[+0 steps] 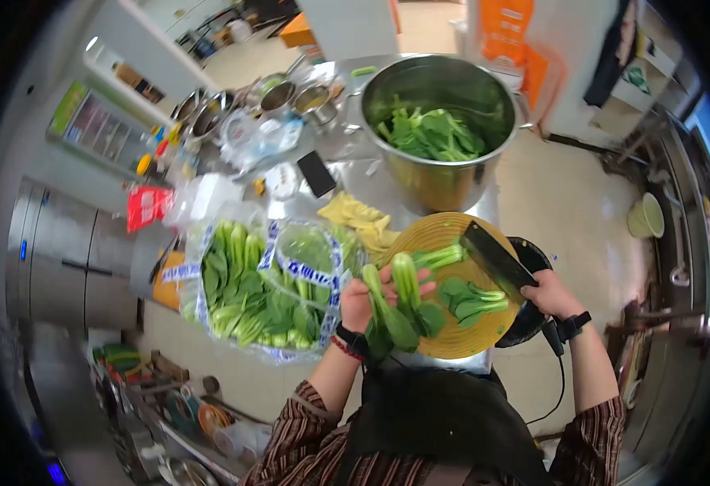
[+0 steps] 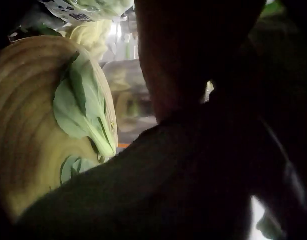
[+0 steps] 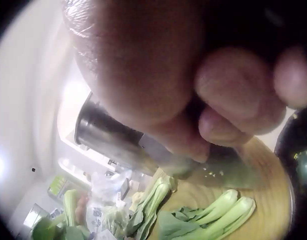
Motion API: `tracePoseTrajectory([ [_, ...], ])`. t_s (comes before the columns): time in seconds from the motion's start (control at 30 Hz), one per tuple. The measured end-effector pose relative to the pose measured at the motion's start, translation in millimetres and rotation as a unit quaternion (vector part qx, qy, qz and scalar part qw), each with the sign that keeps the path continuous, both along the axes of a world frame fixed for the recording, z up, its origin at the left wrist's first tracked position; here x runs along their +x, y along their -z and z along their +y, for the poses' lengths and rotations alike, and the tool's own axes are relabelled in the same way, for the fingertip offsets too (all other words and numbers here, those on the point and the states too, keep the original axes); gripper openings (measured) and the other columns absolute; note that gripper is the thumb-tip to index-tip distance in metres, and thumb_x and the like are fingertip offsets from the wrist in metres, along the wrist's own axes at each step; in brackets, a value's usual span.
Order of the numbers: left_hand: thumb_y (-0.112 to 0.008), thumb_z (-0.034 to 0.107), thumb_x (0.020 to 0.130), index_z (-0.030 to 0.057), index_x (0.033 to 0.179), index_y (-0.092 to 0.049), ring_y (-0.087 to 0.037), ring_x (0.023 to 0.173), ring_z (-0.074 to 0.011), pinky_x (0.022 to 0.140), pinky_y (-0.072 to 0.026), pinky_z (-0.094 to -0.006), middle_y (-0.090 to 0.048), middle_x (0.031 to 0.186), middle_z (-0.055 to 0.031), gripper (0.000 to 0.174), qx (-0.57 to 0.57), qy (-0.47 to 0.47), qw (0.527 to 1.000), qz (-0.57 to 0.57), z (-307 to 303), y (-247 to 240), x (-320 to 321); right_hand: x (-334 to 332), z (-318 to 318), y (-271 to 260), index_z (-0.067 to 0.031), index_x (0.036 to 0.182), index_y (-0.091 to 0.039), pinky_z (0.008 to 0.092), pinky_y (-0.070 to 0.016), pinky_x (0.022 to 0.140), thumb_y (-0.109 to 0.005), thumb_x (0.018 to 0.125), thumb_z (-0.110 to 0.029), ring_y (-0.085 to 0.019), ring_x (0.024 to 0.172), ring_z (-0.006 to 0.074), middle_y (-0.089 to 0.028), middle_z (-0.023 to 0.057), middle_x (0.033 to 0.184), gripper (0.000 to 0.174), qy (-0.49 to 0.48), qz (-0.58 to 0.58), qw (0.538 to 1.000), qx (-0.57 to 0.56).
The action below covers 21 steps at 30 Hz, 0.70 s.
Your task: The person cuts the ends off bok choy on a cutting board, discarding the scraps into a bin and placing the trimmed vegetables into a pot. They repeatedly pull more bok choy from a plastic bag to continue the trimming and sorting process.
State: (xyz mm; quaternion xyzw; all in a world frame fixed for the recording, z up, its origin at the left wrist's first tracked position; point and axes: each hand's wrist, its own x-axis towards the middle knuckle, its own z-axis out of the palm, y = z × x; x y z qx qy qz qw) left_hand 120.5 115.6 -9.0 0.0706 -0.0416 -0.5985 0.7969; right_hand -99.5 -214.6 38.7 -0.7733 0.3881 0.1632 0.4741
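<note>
Heads of green bok choy (image 1: 406, 279) lie in my left hand (image 1: 357, 308), stalks up and leaves hanging toward me, the fingers partly hidden behind them. My right hand (image 1: 553, 295) grips the handle of a dark cleaver (image 1: 493, 255), its broad blade over the right side of a round yellow cutting board (image 1: 455, 345). On the board lie loose bok choy (image 1: 470, 301), nearest me, and another bok choy (image 1: 442, 257) closer to the blade. In the right wrist view the curled fingers (image 3: 238, 90) are close above the board. Dark shapes fill much of the left wrist view.
A large steel pot (image 1: 444, 182) holding greens stands behind the board. Left of the board, an open plastic bag (image 1: 270, 243) is full of bok choy. Around them are a yellow cloth (image 1: 359, 217), a phone (image 1: 316, 174), and small pots (image 1: 314, 99). A black bin (image 1: 533, 257) stands under the board's right edge.
</note>
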Motion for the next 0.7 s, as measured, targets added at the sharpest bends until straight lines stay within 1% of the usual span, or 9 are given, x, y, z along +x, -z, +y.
tracePoseTrajectory([
  [0.27, -0.056, 0.043, 0.092, 0.0067, 0.16, -0.032, -0.017, 0.154, -0.0512, 0.118, -0.0306, -0.0667, -0.018, 0.166, -0.0313, 0.081, -0.052, -0.019, 0.998, -0.009, 2, -11, 3, -21, -6, 2, -0.0032, 0.081, -0.062, 0.0324, -0.038, 0.036, -0.065, 0.092, -0.016, -0.045, 0.038, 0.0132, -0.049, 0.0009, 0.056, 0.018, 0.113, 0.009, 0.993, 0.042],
  [0.37, -0.058, 0.038, 0.096, 0.0019, 0.153, -0.042, -0.043, 0.142, -0.0477, 0.11, -0.0452, -0.061, -0.042, 0.154, -0.0318, 0.069, 0.026, -0.044, 0.998, 0.021, 14, -6, 7, -60, -15, 0, 0.0022, 0.082, -0.063, 0.0374, -0.0448, 0.039, -0.065, 0.091, -0.018, -0.055, 0.041, 0.0219, -0.054, 0.0069, 0.056, 0.022, 0.101, 0.04, 0.988, -0.114],
  [0.4, -0.06, 0.029, 0.095, -0.0003, 0.143, -0.05, -0.057, 0.125, -0.0412, 0.1, -0.0521, -0.0544, -0.055, 0.139, -0.0279, 0.057, 0.176, -0.051, 0.981, -0.07, 22, 3, 11, -81, -23, 14, 0.0052, 0.084, -0.064, 0.0418, -0.0499, 0.044, -0.066, 0.091, -0.018, -0.062, 0.046, 0.0296, -0.059, 0.0147, 0.059, 0.024, 0.067, 0.025, 0.98, -0.185],
  [0.47, -0.063, 0.02, 0.094, -0.0025, 0.134, -0.058, -0.071, 0.107, -0.0347, 0.091, -0.0589, -0.0477, -0.068, 0.123, -0.0241, 0.046, 0.314, -0.05, 0.935, -0.159, 28, 9, 13, -88, -8, -9, 0.0051, 0.084, -0.066, 0.0458, -0.0518, 0.05, -0.066, 0.091, -0.019, -0.065, 0.054, 0.0349, -0.063, 0.0215, 0.066, 0.025, 0.109, 0.041, 0.973, -0.199],
  [0.53, -0.066, 0.008, 0.087, -0.0041, 0.114, -0.065, -0.071, 0.075, -0.0237, 0.072, -0.0586, -0.0397, -0.074, 0.093, -0.0131, 0.029, 0.427, -0.085, 0.808, -0.398, 26, 6, 7, -94, 0, -18, 0.0052, 0.084, -0.066, 0.0476, -0.0526, 0.054, -0.066, 0.09, -0.019, -0.067, 0.059, 0.0378, -0.064, 0.0239, 0.069, 0.025, 0.131, 0.053, 0.972, -0.188],
  [0.57, -0.066, 0.008, 0.087, -0.0041, 0.114, -0.065, -0.071, 0.075, -0.0237, 0.072, -0.0586, -0.0397, -0.074, 0.093, -0.0131, 0.029, 0.422, -0.081, 0.81, -0.398, 21, 6, 5, -96, 1, -16, 0.0054, 0.085, -0.066, 0.0492, -0.0527, 0.06, -0.067, 0.09, -0.02, -0.067, 0.067, 0.0417, -0.065, 0.0267, 0.073, 0.026, 0.071, 0.053, 0.966, -0.244],
  [0.63, -0.066, 0.011, 0.086, -0.002, 0.107, -0.068, -0.073, 0.082, -0.0295, 0.073, -0.0577, -0.0401, -0.073, 0.09, -0.0192, 0.025, 0.475, -0.076, 0.701, -0.527, 12, 1, 3, -96, 10, -12, 0.0056, 0.086, -0.067, 0.0508, -0.0529, 0.065, -0.067, 0.09, -0.021, -0.068, 0.074, 0.0456, -0.065, 0.0295, 0.077, 0.026, 0.014, 0.055, 0.953, -0.296],
  [0.67, -0.068, 0.015, 0.084, -0.0006, 0.106, -0.064, -0.07, 0.087, -0.0381, 0.075, -0.0566, -0.044, -0.069, 0.093, -0.0219, 0.028, 0.498, -0.114, 0.568, -0.646, 3, -2, 1, -93, 17, -11, 0.0057, 0.087, -0.067, 0.0515, -0.0523, 0.069, -0.068, 0.089, -0.021, -0.066, 0.079, 0.0477, -0.065, 0.0308, 0.08, 0.027, 0.023, 0.037, 0.959, -0.28],
  [0.7, -0.068, 0.015, 0.084, -0.0006, 0.106, -0.064, -0.07, 0.087, -0.0381, 0.075, -0.0566, -0.044, -0.069, 0.093, -0.0219, 0.028, 0.495, -0.113, 0.569, -0.647, -9, -7, 1, -91, 22, -9, 0.0058, 0.088, -0.067, 0.0522, -0.0517, 0.073, -0.068, 0.089, -0.022, -0.065, 0.085, 0.0498, -0.064, 0.0321, 0.082, 0.028, 0.03, 0.017, 0.964, -0.265],
])
